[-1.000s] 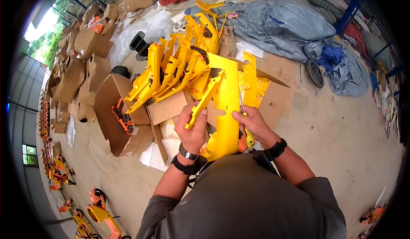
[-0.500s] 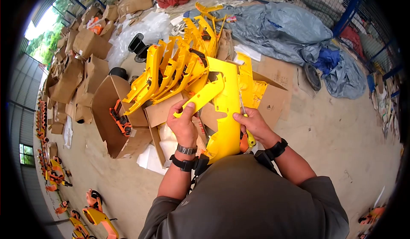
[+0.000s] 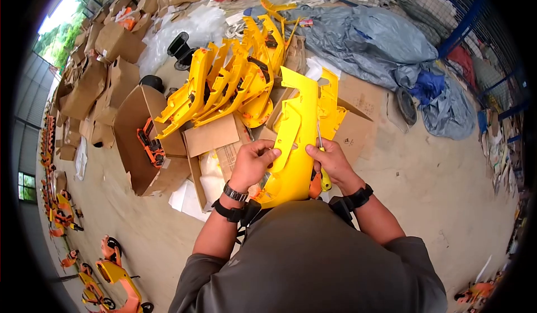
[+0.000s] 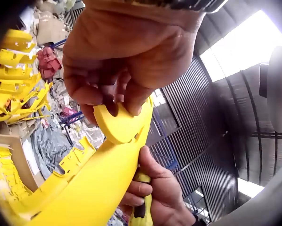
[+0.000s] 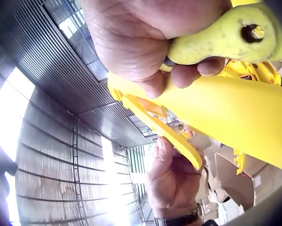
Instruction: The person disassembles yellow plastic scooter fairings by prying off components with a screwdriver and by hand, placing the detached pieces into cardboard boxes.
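Note:
A large curved yellow panel (image 3: 304, 162) stands in front of the torso. My left hand (image 3: 254, 162) pinches the lower end of a narrow yellow strip (image 3: 287, 131), which lies along the panel's left edge; the left wrist view shows the strip's rounded end (image 4: 116, 126) between thumb and fingers. My right hand (image 3: 334, 165) grips the panel's right edge with the thumb on its face, and its fingers also curl round a yellow-green screwdriver handle (image 5: 216, 37). The screwdriver's shaft points up beside the panel in the head view.
Stacked yellow parts (image 3: 224, 86) stand beyond the hands. An open carton (image 3: 134, 145) with an orange frame is at left, another box (image 3: 352, 137) at right. Grey sheeting (image 3: 363, 39) lies behind; scooters (image 3: 120, 274) stand at lower left.
The left hand has moved right with the strip, bringing it from a slant away from the panel to upright along its edge. The right hand keeps its hold.

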A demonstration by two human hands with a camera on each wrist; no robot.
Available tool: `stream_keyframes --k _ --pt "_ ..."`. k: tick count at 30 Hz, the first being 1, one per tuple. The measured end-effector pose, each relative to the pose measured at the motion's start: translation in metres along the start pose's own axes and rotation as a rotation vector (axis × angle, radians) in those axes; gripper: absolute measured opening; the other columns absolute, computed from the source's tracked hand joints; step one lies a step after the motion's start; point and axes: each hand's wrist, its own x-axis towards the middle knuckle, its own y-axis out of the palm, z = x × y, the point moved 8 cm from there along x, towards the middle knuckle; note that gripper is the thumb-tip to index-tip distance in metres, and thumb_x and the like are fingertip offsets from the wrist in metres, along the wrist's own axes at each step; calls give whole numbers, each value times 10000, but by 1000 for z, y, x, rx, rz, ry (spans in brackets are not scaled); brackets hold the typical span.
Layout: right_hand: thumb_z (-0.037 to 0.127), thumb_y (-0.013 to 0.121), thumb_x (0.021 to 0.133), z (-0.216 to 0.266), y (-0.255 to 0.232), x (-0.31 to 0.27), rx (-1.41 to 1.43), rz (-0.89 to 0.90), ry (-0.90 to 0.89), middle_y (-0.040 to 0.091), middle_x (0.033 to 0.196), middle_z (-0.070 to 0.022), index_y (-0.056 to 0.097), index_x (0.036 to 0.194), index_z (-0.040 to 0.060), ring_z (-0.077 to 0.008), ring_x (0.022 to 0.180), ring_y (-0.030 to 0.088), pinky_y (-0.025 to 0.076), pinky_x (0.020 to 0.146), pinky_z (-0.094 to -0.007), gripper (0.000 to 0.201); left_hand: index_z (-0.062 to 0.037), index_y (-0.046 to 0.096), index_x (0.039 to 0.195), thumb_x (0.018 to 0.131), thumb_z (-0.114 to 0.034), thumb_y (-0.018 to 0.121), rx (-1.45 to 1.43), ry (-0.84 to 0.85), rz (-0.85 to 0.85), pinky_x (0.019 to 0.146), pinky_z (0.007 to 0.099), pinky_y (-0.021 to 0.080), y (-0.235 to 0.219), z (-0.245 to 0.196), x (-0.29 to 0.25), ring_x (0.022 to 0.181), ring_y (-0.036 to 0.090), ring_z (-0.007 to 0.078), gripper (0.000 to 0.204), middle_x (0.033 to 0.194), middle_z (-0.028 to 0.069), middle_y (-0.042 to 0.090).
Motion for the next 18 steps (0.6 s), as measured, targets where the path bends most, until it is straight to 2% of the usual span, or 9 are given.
stream_keyframes --k 6,9,12,18 --pt "243 651 952 -9 -3 3 7 12 1 638 745 26 666 1041 44 -29 523 490 413 478 -184 219 5 667 1059 926 -122 681 -164 -44 83 546 210 463 5 11 0 594 572 61 185 763 -1 646" --pt "247 652 952 -10 3 3 12 49 -10 640 751 27 669 1068 46 -27 526 490 413 481 -185 233 0 657 1066 923 -127 684 -200 -17 18 526 212 465 1 1 3 581 581 64 193 747 -2 640" --pt "258 643 956 -3 12 -1 13 45 -1 633 751 22 661 1025 40 -25 508 486 413 464 -177 229 4 647 1069 922 -127 683 -163 -15 -21 509 211 462 0 -8 8 572 584 64 200 734 -4 631" --pt "263 643 955 -8 12 2 -39 64 -1 631 753 24 658 1040 32 -27 514 488 414 469 -184 246 12 655 1061 918 -127 689 -98 28 -51 525 224 489 3 -11 13 598 597 81 202 754 25 657"
